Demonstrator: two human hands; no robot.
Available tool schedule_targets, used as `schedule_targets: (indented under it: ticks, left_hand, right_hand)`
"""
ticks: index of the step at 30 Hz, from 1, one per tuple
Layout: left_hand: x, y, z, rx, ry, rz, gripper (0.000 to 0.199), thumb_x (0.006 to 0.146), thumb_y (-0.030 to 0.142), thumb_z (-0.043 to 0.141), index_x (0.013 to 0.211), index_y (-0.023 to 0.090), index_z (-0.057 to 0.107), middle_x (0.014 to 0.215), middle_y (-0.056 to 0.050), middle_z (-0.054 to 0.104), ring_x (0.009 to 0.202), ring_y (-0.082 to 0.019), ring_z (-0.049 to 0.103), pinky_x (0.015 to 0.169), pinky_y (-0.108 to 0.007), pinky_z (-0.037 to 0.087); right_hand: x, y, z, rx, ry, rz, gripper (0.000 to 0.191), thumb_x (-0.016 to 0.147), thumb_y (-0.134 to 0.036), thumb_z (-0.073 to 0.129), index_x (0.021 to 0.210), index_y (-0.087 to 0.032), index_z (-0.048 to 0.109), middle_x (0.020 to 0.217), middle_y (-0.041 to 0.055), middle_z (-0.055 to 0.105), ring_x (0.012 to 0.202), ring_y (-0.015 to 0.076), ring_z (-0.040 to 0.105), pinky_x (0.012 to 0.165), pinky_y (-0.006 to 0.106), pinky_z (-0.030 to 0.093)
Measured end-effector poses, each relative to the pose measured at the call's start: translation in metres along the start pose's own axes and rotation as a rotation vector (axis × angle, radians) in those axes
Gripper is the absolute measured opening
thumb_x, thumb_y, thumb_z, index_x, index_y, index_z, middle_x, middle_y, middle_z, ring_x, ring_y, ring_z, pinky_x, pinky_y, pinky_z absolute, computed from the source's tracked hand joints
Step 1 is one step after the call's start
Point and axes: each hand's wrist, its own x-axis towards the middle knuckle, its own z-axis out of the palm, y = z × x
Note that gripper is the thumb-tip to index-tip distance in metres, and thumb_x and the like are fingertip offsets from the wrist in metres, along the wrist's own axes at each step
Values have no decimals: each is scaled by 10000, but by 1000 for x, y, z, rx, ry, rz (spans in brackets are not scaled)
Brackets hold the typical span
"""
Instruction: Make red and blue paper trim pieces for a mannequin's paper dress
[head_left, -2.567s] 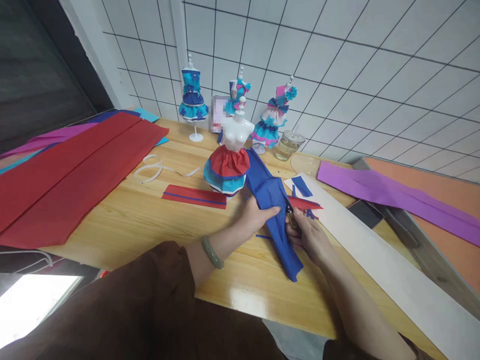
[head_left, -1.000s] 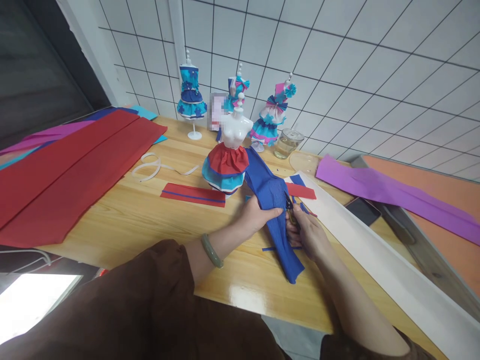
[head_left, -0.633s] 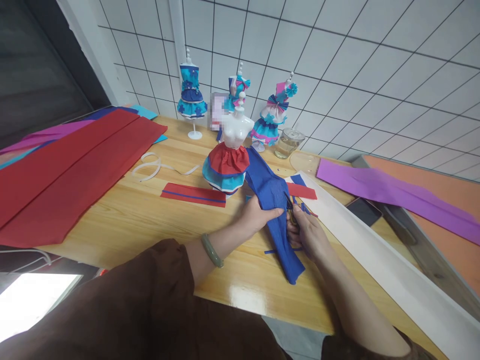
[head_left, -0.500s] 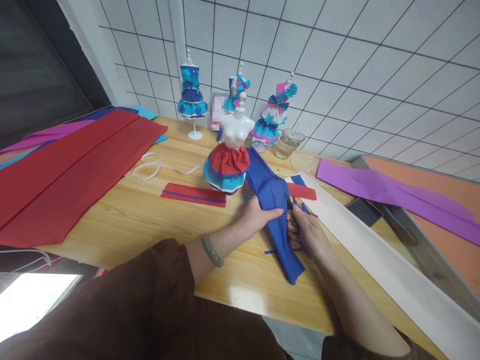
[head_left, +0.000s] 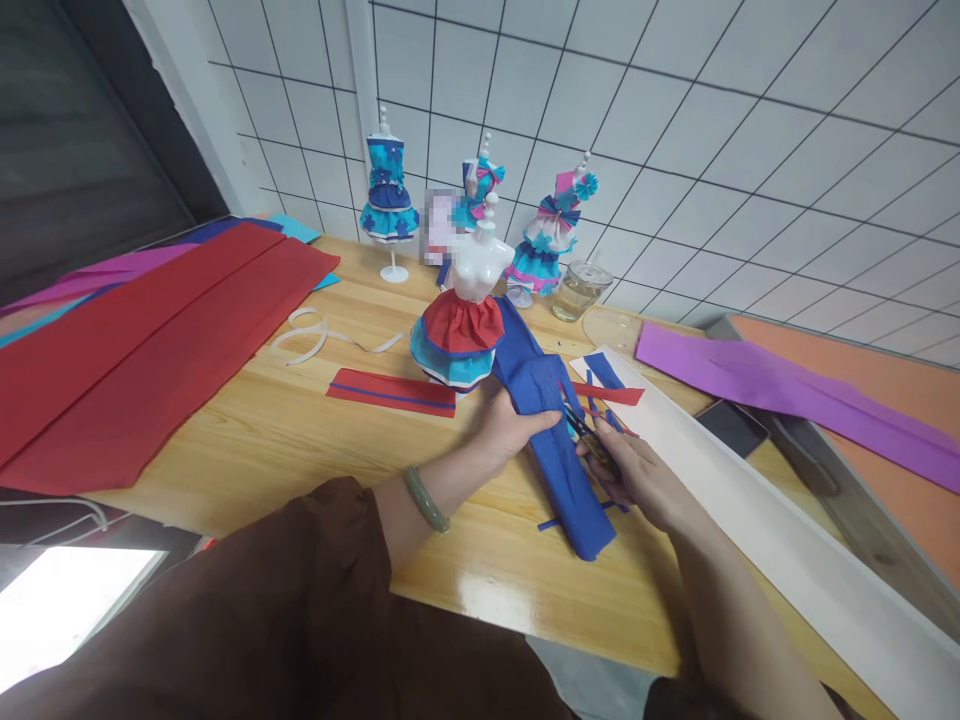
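My left hand [head_left: 514,428] grips a long blue crepe paper strip [head_left: 559,470], its thumb lying across the top. Close to the right edge of that strip, my right hand [head_left: 626,460] holds scissors [head_left: 585,430], whose blades point up and left at the paper. The upper end of the strip reaches the side of a small white mannequin [head_left: 478,265] in a red, blue and turquoise skirt [head_left: 457,335]. Thin blue and red scraps lie beyond the scissors, beside a red piece [head_left: 611,394].
Three dressed mannequins [head_left: 388,195] stand by the tiled wall, near a glass [head_left: 581,290]. Large red sheets [head_left: 172,340] lie left, with white ribbon [head_left: 300,335] and a red strip [head_left: 390,391] nearer. Right are white paper [head_left: 720,475], a phone [head_left: 731,427] and purple paper [head_left: 787,390].
My right hand and the scissors have moved slightly right and down, away from the strip's edge, so the blades show more. The upper part of the blue paper has shifted, and the view has tilted slightly.
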Motion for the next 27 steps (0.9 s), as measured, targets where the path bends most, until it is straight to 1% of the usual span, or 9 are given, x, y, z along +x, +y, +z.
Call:
schedule_targets:
  ticks: [5, 8, 10, 13, 16, 19, 22, 24, 27]
  left_hand:
    - [-3, 4, 0, -39, -23, 6, 621, 605, 182, 763, 1189, 175, 551, 1160, -102, 626, 1029, -223, 597, 938, -387, 445]
    - [-5, 5, 2, -76, -50, -17, 600, 611, 175, 760, 1175, 157, 558, 1137, -113, 634, 1006, -224, 605, 933, -397, 448]
    - [-6, 6, 3, -101, -78, -33, 596, 614, 170, 759, 1174, 153, 557, 1132, -117, 635, 997, -224, 607, 933, -406, 446]
    - [-8, 7, 4, -95, -110, -92, 584, 592, 167, 778, 1140, 151, 577, 1111, -114, 645, 993, -230, 609, 935, -419, 440]
    - [-11, 6, 5, -70, -183, -136, 564, 573, 181, 800, 1100, 157, 599, 1103, -103, 651, 1015, -230, 602, 944, -415, 429]
    - [-17, 5, 8, -85, -284, -154, 583, 550, 190, 818, 1094, 176, 608, 1121, -92, 647, 1032, -231, 597, 947, -409, 427]
    - [-22, 7, 11, -128, -373, -237, 558, 542, 197, 826, 1065, 173, 633, 1114, -89, 652, 1011, -232, 608, 931, -394, 441]
    - [-22, 10, 12, -187, -368, -335, 463, 598, 258, 802, 1022, 150, 653, 1065, -103, 670, 946, -226, 632, 897, -387, 463]
    - [-17, 17, 10, -301, -288, -512, 377, 712, 430, 694, 929, 123, 672, 918, -122, 701, 792, -216, 662, 814, -390, 503]
  right_hand:
    - [-5, 4, -32, -68, -147, -43, 481, 772, -634, 509, 694, -161, 548, 486, -85, 249, 409, 48, 186, 372, 207, 136]
    - [-3, 8, -42, -65, -101, -81, 406, 736, -562, 616, 673, -175, 511, 499, -84, 273, 424, 47, 192, 400, 216, 125]
    - [0, 8, -40, -4, 5, -117, 380, 705, -527, 668, 695, -187, 498, 515, -85, 285, 428, 48, 203, 407, 218, 127]
    - [5, 5, -30, 79, 183, -201, 387, 669, -508, 706, 685, -204, 467, 514, -93, 269, 423, 49, 212, 397, 218, 142]
    - [9, 2, -17, 92, 288, -232, 403, 633, -511, 725, 688, -206, 468, 515, -81, 330, 420, 51, 252, 375, 213, 177]
    - [12, 3, -9, 90, 288, -235, 419, 605, -499, 743, 679, -214, 444, 536, -71, 380, 422, 57, 283, 366, 211, 209]
    - [13, 7, -6, 87, 270, -259, 424, 608, -444, 757, 654, -224, 398, 534, -84, 343, 433, 62, 283, 384, 212, 235]
    - [13, 9, -5, 54, 261, -291, 409, 627, -406, 754, 645, -220, 390, 536, -87, 327, 452, 64, 295, 409, 213, 252]
    - [9, 8, -4, -18, 220, -302, 386, 655, -388, 741, 655, -214, 397, 548, -82, 343, 478, 68, 333, 439, 215, 278]
